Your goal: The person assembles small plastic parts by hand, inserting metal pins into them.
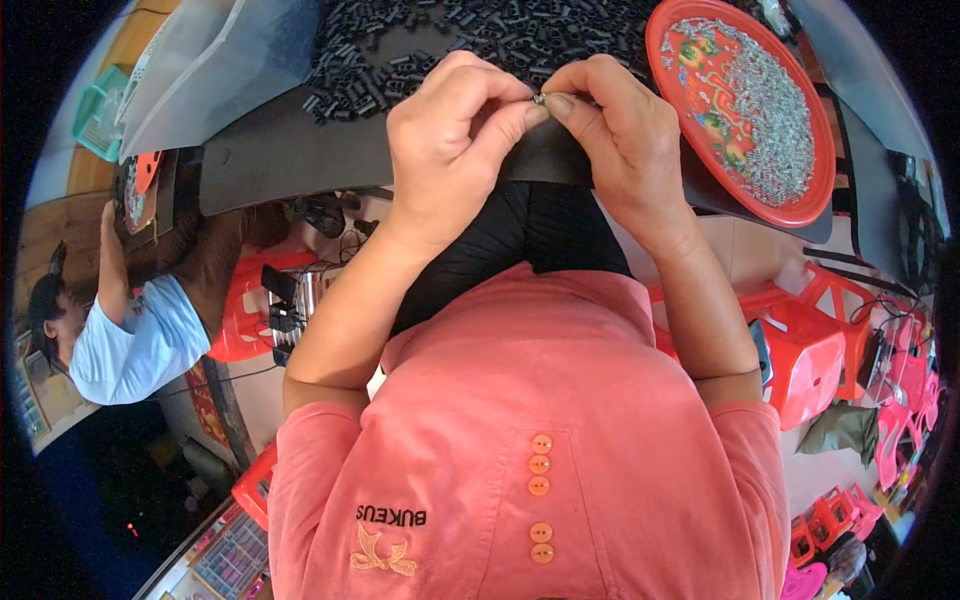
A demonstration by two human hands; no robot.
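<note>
My left hand [440,150] and my right hand [628,140] meet over the near edge of the dark table. Thumb and forefinger of each are pinched on one tiny shiny metal piece [539,99]; its exact kind is too small to make out. Just beyond my fingers, many short black tube-like parts [365,75] lie spread across the tabletop. To the right of my right hand is a round red tray [683,130] with a colourful printed pattern, holding a heap of small silvery metal parts [770,125].
Translucent plastic bins [215,75] stand on the table's left side, near a green basket [98,115]. At the far left sits another person in a light blue shirt [145,340], a hand at a small tray. Red plastic stools [800,355] stand on the right.
</note>
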